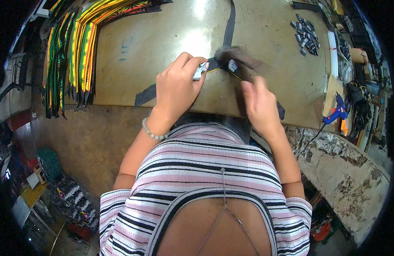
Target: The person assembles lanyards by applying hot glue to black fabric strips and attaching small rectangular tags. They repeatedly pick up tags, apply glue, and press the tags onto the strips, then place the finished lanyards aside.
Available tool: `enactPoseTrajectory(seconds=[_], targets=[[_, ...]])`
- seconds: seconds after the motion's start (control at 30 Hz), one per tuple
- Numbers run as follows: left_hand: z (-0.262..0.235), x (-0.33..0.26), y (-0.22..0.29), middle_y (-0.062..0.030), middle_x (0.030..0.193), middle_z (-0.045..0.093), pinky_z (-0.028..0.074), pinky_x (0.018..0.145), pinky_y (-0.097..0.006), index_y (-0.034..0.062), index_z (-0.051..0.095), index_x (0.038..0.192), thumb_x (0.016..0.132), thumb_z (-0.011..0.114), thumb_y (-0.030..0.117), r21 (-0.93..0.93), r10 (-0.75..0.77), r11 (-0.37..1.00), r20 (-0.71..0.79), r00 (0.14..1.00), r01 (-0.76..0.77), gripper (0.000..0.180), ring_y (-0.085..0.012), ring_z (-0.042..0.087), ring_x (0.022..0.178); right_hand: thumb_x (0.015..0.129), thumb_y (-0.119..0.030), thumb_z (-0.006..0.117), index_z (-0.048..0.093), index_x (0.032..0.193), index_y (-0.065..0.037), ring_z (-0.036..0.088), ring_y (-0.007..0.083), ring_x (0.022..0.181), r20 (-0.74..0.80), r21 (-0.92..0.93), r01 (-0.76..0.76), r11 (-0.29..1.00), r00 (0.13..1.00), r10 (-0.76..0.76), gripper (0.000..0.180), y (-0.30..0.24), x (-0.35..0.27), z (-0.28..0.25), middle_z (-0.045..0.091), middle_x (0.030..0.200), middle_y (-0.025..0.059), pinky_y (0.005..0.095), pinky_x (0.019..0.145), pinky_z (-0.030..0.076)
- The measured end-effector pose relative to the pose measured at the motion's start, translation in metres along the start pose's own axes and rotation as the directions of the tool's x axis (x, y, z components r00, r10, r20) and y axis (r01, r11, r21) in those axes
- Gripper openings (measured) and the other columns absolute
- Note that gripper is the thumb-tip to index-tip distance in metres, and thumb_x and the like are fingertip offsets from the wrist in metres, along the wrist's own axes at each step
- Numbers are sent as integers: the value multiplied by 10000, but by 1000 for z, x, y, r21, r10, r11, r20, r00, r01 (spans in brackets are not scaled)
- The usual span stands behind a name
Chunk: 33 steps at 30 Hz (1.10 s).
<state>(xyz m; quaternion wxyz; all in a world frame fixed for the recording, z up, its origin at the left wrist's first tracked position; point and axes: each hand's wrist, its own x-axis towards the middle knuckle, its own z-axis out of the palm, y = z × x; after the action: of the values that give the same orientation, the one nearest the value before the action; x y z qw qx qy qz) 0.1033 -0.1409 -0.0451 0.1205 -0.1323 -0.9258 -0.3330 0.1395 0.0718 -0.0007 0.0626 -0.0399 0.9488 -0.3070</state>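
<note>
Striped shirt cloth [205,160] and a thin necklace [224,187] are filling the space closest to us, and beyond them our hands are working over the near edge of the bench [150,47]. Our left hand [180,83] is closing thumb and fingers on a small whitish piece [200,71], while our right hand [262,106] is curling firmly around a dark tool [237,57], probably a hammer, though it is blurring too much for us to be certain. Between them the dark strap [213,64] is lying bent, its middle away from the near edge and its two ends pointing back toward that edge. Another black strip [231,25] is running from the work toward the far edge. As we are judging it, this strap is midway through having a fitting fixed on: a pale piece [232,65] is sitting beside the tool head, but we are not seeing whether it is fastened. Plenty is seemingly remaining, since loose small fittings [306,36] are lying heaped toward the far right corner. Bright patterned straps [81,59] are hanging over the bench's left part; whether they are finished or waiting, we are not able to tell.
</note>
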Motion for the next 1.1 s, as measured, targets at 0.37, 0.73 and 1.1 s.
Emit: enactPoseTrajectory(seconds=[0.37, 0.73, 1.1], targets=[[-1, 5, 5, -85, 821, 654, 519, 627, -401, 106, 700, 923, 878, 702, 175, 43, -8, 999, 27, 1000, 6, 82, -304, 659, 708, 1013, -351, 531, 557, 995, -2, 625, 507, 787, -71, -8, -139, 990, 988, 138, 351, 0, -12, -1, 628, 804, 305, 543, 654, 490], [22, 31, 34, -162, 732, 675, 522, 635, -466, 71, 629, 1049, 817, 712, 372, 49, -115, 993, 174, 978, 108, 388, -372, 670, 666, 960, -270, 609, 665, 1134, -20, 640, 392, 934, -600, -325, -380, 866, 791, 122, 310, 76, -22, -34, 665, 1026, 196, 446, 810, 507], [-1, 15, 28, -134, 845, 688, 513, 676, -325, 68, 639, 1153, 866, 699, 108, -376, -23, 926, 57, 998, 43, 296, -217, 669, 728, 853, -120, 693, 576, 1121, 7, 581, 343, 1028, -166, -23, 178, 984, 970, -180, 319, 7, 23, 16, 608, 1080, 179, 433, 870, 446]])
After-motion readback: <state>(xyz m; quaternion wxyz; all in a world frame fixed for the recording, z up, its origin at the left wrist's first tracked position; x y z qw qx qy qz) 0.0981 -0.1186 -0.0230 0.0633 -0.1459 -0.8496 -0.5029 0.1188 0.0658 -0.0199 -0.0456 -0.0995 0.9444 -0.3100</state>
